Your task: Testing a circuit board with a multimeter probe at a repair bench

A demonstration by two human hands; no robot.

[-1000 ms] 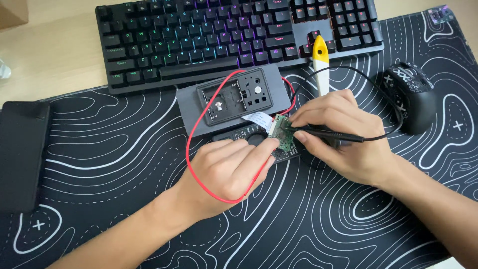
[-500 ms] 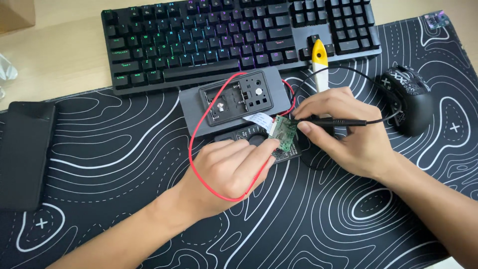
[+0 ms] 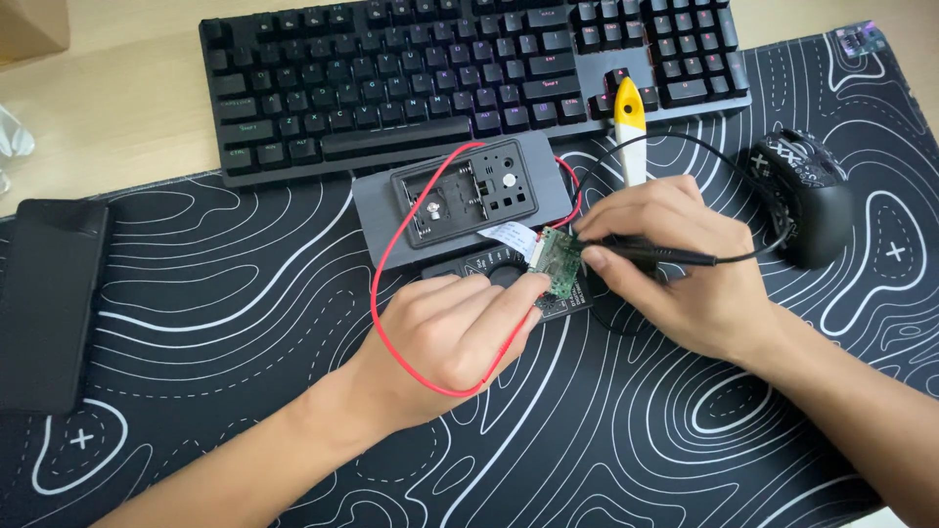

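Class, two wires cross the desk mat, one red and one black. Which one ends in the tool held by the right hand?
The black wire: it runs into the pen-like tool in the right hand. The red wire loops around the left hand.

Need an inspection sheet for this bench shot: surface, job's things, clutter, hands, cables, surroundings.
Surface: black desk mat with white contour lines, on a light wooden desk.
Job's things: small green circuit board on a white ribbon cable, beside an opened grey device shell.
Clutter: yellow-and-white tool, black mouse, flat black pad at the mat's left edge.
Hands: left hand steadies the board; right hand holds a thin black probe at it.
Cables: red wire loops around the left hand; black lead runs from the probe.
Surroundings: black backlit keyboard behind.
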